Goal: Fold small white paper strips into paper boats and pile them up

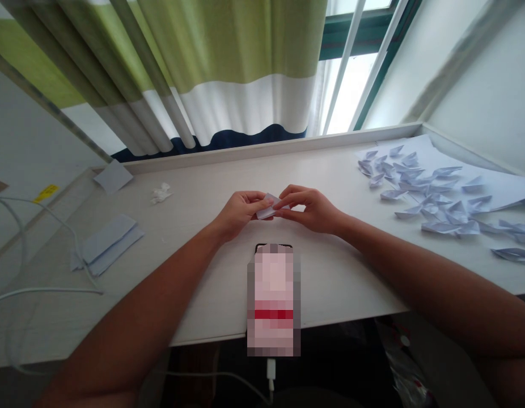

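Observation:
A small piece of folded white paper (266, 213) is held just above the middle of the white desk. My left hand (241, 212) pinches its left side, thumb on top. On the right side, the fingers of my right hand (311, 208) are closed on the same paper and cover part of it. To the right lie many folded paper boats (428, 184), some on large white sheets (507, 184). A phone (273, 294), its screen blurred out, lies below my hands at the desk's front edge.
At the left are a stack of paper pieces (111, 243), a square sheet (113, 177) and a crumpled white scrap (161, 193). A white cable (45, 290) loops over the desk's left side. Another cable plug (271, 369) meets the phone. Behind the desk's raised rim (245, 154) hangs a curtain (245, 56).

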A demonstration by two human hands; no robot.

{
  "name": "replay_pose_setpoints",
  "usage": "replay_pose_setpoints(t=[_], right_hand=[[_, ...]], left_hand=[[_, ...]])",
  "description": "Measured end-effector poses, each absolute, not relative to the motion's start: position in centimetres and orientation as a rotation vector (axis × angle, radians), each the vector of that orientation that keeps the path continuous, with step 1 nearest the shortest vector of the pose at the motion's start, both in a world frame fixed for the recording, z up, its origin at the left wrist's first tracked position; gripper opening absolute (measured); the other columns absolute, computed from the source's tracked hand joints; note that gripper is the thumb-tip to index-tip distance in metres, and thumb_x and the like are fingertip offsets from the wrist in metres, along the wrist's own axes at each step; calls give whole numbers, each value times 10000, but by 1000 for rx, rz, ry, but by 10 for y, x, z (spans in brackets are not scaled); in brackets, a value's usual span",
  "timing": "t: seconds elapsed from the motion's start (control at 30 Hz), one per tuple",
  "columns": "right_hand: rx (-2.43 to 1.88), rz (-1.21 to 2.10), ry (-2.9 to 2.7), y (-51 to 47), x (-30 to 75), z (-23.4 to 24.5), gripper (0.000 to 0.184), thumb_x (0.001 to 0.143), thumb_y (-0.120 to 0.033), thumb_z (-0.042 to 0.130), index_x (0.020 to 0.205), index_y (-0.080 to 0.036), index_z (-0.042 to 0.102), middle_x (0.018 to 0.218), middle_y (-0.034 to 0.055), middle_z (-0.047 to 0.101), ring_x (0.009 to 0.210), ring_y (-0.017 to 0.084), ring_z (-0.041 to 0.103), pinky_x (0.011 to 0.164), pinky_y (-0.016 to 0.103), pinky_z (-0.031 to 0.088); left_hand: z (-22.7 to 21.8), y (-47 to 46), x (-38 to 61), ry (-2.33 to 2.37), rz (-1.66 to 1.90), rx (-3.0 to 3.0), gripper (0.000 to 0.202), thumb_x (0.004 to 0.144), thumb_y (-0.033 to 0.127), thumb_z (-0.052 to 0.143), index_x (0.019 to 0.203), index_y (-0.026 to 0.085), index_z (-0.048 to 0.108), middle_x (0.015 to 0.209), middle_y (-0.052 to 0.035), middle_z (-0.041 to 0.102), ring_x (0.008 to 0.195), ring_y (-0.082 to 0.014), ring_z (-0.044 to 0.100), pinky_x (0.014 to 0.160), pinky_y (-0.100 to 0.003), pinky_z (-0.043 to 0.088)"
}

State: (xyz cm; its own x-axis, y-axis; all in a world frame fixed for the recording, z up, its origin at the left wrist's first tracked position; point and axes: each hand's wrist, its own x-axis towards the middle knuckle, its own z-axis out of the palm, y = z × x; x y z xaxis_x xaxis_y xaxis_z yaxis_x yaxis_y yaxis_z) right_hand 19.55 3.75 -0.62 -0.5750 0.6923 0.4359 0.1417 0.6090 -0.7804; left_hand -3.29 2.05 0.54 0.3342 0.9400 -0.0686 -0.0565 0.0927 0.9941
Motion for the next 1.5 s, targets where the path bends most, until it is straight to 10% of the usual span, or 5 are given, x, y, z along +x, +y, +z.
replay_pose_setpoints(t=[0.2, 0.7, 0.93, 1.23, 1.5], right_hand=[[-797, 962, -1911, 36, 190, -8, 262, 944, -454, 806, 892, -197, 788, 934, 52, 750, 846, 199, 718, 840, 420, 609], [-904, 1182, -1756, 40, 189, -11, 511, 855, -666, 852, 815, -164, 768, 573, 3, 666, 506, 125, 585, 502, 269, 463], [-1035, 1328, -1650, 41, 192, -7, 549, 811, -696, 884, 922, -164, 802, 384, -88, 494, 308, 92, 419, 426, 301, 550], [-929, 1416, -1496, 40, 188, -9, 544, 770, -668, 933, 926, -162, 809, 853, 96, 815, 645, 178, 766, 608, 326, 676], [-881, 1308, -1424, 39, 183, -9, 521, 725, -594, 980, 933, -164, 773, 808, 69, 811, 725, 204, 790, 747, 393, 694]], left_hand=[[8, 18, -32, 884, 874, 1448, 408, 884, 544, 856, 1003, 154, 855, 983, -116, 841, 930, -215, 788, 858, -345, 616], [7, 16, -30, 925, 882, 1448, 528, 802, 606, 918, 1020, 140, 803, 991, -123, 842, 848, -246, 834, 718, -314, 623], [7, 18, -37, 1196, 826, 1470, 569, 807, 672, 883, 1056, 165, 813, 470, 15, 642, 377, -125, 542, 431, -248, 395], [5, 17, -29, 1075, 965, 1321, 599, 755, 651, 933, 1081, 162, 819, 1092, -155, 850, 806, -234, 821, 632, -298, 609], [3, 15, -23, 1106, 1155, 1336, 548, 768, 512, 961, 1147, 149, 802, 910, -105, 852, 736, -207, 791, 690, -325, 612]])
